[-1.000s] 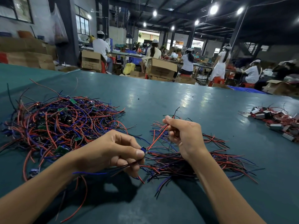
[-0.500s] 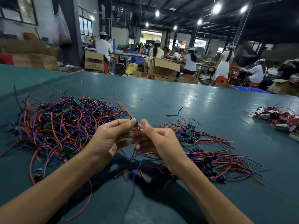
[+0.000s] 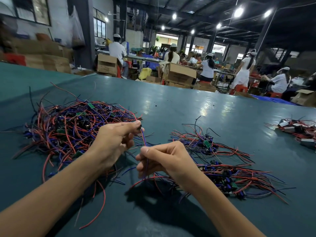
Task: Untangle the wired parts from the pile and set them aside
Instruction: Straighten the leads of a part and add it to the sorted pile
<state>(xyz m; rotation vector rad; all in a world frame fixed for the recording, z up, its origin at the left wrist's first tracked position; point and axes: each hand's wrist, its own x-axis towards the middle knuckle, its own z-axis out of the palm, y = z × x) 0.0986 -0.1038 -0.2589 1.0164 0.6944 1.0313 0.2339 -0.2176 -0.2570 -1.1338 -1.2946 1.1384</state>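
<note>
The tangled pile (image 3: pixel 68 130) lay at the left of the frame on the teal surface (image 3: pixel 188 106) — red and blue leads looped through small green boards, light and limp, and likely to snag one another if tugged. Just right of it, the left hand (image 3: pixel 112 142) pinched the wired part (image 3: pixel 144 139) by its small dark body between thumb and forefinger. The thin red-and-blue pair ran down to the right hand (image 3: pixel 164 158), whose thumb and curled fingers gripped the leads lower down. Such a part would probably be best held at its rigid body and the wires drawn out gently, the joints being the likely weak spot. Right of centre lay the set-aside heap (image 3: pixel 222 170). What the dark body was could not be made out. The leads' ends were lost among loose wires beneath the right hand, and a further cluster (image 3: pixel 297 130) was cut off at the right edge.
</note>
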